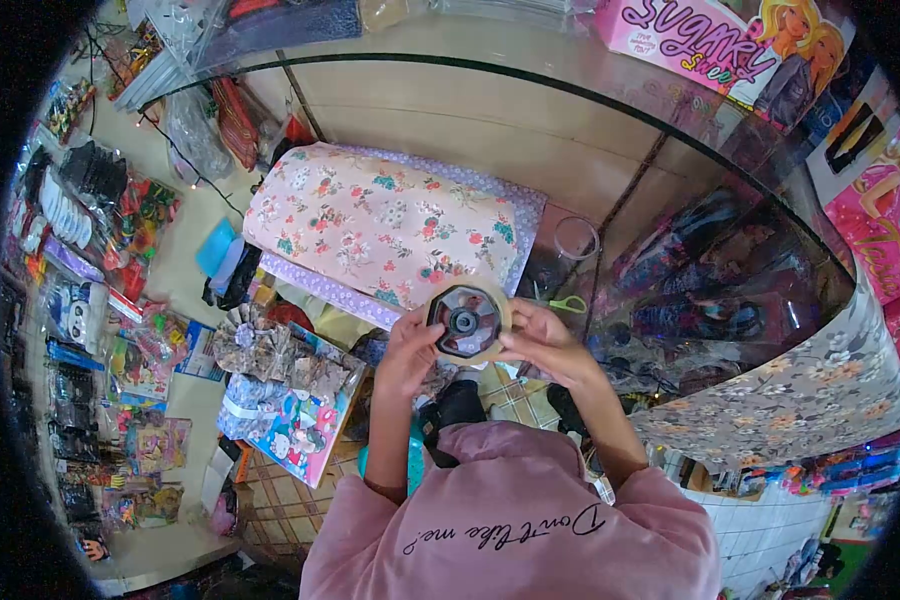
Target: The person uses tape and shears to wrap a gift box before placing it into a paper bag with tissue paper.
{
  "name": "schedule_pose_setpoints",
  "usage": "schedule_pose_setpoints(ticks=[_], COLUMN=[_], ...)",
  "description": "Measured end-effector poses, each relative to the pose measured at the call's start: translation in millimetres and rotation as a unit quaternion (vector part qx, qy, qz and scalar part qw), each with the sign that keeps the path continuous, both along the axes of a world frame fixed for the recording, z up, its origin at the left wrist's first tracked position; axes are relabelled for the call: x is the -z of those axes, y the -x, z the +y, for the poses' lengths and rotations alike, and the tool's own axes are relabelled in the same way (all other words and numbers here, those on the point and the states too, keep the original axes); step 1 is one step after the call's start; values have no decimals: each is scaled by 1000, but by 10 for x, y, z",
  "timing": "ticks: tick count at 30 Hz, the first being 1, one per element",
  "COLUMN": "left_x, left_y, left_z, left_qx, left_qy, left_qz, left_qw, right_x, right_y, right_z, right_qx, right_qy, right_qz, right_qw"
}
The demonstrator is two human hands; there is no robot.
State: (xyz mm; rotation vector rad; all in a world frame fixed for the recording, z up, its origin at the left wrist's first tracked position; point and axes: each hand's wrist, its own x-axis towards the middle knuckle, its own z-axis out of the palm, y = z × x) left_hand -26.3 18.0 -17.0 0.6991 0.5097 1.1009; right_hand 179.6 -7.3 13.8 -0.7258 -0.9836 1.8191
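Note:
Between my two hands is a roll of clear tape (492, 345) with a black octagonal hub in its middle. My left hand (407, 352) closes on its left side, the thumb lying on the hub's edge. On the other side, my right hand (550, 342) pinches the tape's rim with thumb and fingers. Just beyond the roll lies pink floral wrapping paper (380, 215), on top of a purple floral sheet (335, 290). Scissors with green handles (568, 304) lie beyond my right hand.
A glass shelf edge (450, 62) curves across the far side. Left of me are ribboned fabric bundles (270, 350) and a cartoon-printed pack (305, 430). Packaged goods (75, 310) hang along the left wall. A grey floral sheet (800, 385) drapes at right.

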Motion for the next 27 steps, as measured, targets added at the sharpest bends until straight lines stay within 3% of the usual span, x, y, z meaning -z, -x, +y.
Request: schedule_pose_setpoints(ticks=[2, 5, 8, 10, 13, 18, 19, 22, 26, 27], left_x=[11, 57, -189, -144, -142, -43, -56, -251, -311, -289], left_y=[53, 73, -33, -9, -12, -51, -73, -337, -366, -369], left_z=[11, -36, -128, -82, -74, 14, 48, -74, -37, -32], left_qx=[15, 14, -37, -9, 0, 112, 111, -51, -21, -16], left_qy=[-44, -13, -5, -16, -18, -11, 23, -59, -92, -98], left_qz=[38, -20, 32, 2, -37, -90, -20, 33, 266, 277], left_qw=[998, 1000, 999, 1000, 999, 990, 993, 996, 959, 956], right_x=[-9, -18, 14, 46, -47, -40, -37, 6, 95, 124], right_y=[-16, -104, -128, -102, -122, -146, -159, -206, -231, -252], right_z=[0, 7, 32, 35, 25, 38, 40, 36, -7, -30], right_qx=[0, -2, -3, 2, -12, 44, 61, 84, 131, 140], right_qy=[-8, -9, -50, -89, 47, 16, 13, 15, 42, 47], right_qz=[-13, -38, -53, -64, 80, -31, -47, -67, -47, -52], right_qw=[1000, 999, 997, 994, 996, 998, 997, 994, 989, 988])
